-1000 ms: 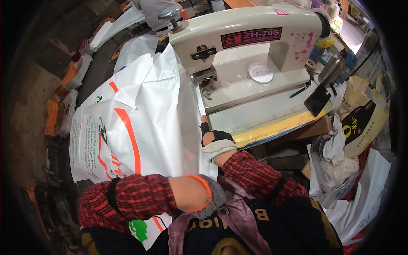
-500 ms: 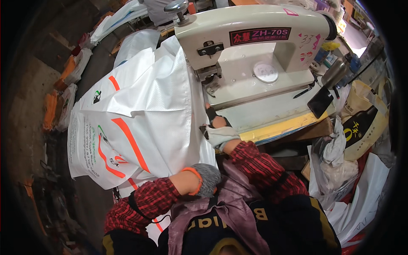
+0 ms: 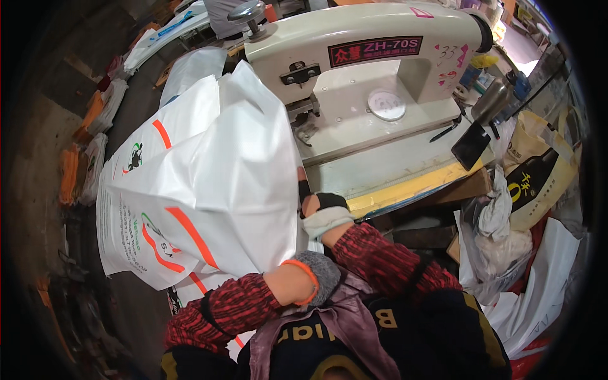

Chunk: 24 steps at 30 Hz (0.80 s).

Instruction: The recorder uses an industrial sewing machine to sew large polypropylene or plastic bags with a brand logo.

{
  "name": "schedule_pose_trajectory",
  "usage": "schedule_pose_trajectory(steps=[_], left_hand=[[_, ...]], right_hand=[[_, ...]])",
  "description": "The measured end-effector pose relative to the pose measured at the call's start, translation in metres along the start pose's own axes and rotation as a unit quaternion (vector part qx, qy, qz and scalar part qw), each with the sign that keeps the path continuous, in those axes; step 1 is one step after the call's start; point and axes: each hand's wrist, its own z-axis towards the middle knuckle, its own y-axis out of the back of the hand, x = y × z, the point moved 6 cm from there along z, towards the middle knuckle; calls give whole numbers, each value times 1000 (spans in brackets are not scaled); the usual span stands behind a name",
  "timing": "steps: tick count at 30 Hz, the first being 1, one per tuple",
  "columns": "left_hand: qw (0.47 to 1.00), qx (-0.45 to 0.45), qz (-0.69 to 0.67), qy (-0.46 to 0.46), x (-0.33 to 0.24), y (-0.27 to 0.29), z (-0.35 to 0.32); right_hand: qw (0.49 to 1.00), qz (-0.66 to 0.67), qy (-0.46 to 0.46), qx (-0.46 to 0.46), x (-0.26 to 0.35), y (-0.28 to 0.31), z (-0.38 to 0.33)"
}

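Clock centred on right hand. Left hand [image 3: 322, 275], grey-gloved, at 6 o'clock, near bag's lower edge; fingers hidden, grip cannot be told. Right hand [image 3: 324, 210]: one finger extended along bag's right edge; rest unclear, grip cannot be told. White bag [image 3: 244, 168], orange-striped, creased, at 10 o'clock. Black phone [image 3: 472, 145] at 2. Sewing machine [image 3: 354, 33] at 12–1.

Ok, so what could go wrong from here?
The right hand sits along the inner edge of the white sack, near the sewing machine's foot; fingers might get caught if it strays closer while running.

The sack bulges and creases beside the machine, so a fold could get stitched in.

The dark phone lies near the front edge of the table; a passing sleeve might knock it off.
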Motion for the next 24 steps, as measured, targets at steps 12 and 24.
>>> schedule_pose_trajectory(steps=[12,24], left_hand=[[987,115,113,17,-6,45,-24],[987,47,152,10,-18,39,-63]], right_hand=[[998,21,15,64,-17,-23,14],[970,144,144,-129,-10,-38,-21]])
